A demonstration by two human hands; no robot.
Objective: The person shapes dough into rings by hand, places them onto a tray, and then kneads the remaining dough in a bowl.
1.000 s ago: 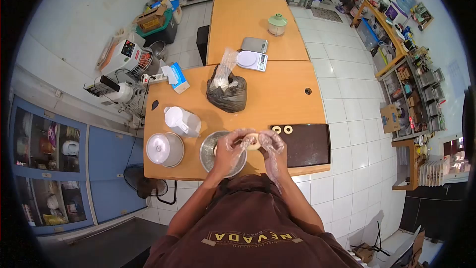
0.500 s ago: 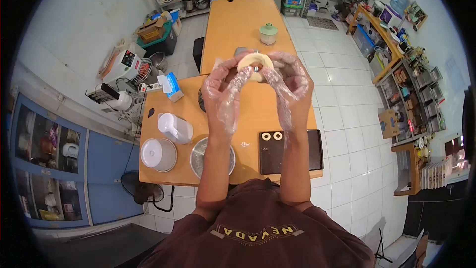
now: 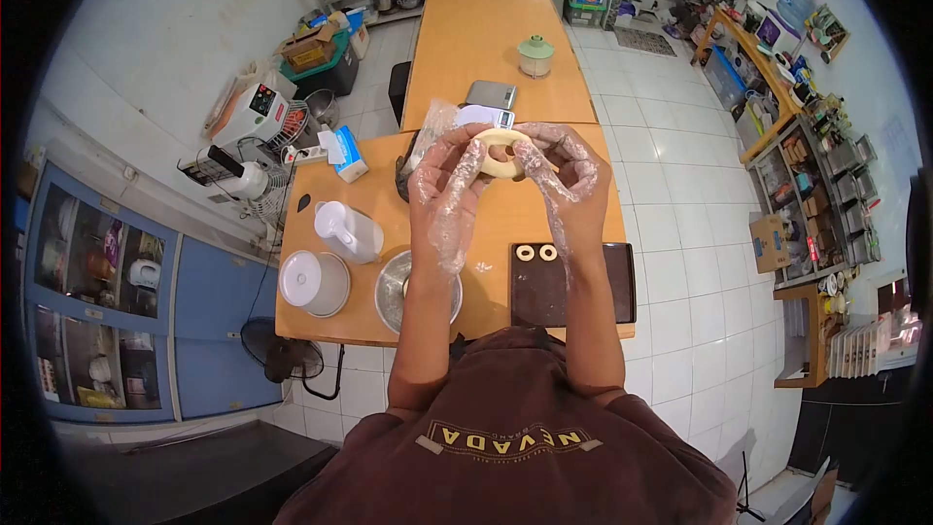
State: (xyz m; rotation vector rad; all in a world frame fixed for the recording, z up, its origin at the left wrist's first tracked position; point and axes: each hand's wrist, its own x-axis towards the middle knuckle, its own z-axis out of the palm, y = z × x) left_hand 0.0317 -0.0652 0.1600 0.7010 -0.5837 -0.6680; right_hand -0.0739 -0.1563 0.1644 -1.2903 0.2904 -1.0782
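Observation:
Between my two floury hands is a pale ring of dough (image 3: 502, 169), raised above the table, its hole showing. My left hand (image 3: 451, 175) grips the ring's left side, thumb at the inner edge. On the opposite side my right hand (image 3: 562, 171) pinches it the same way. Below and to the right, a dark baking tray (image 3: 573, 294) carries two dough rings (image 3: 526, 253) near its far left corner. A metal bowl (image 3: 391, 303) sits under my left forearm, which covers part of it.
A white lidded tub (image 3: 313, 284) and a white pitcher (image 3: 348, 232) stand at the table's left. Beyond my hands are a digital scale (image 3: 491, 95), a plastic bag (image 3: 434, 126) and a jar with a green lid (image 3: 535, 56). A tissue box (image 3: 348, 156) is at the left edge.
The dough ring and both hands have come slightly lower in view. The ring has tilted and its hole looks wider. The scale, hidden before, now shows behind the hands.

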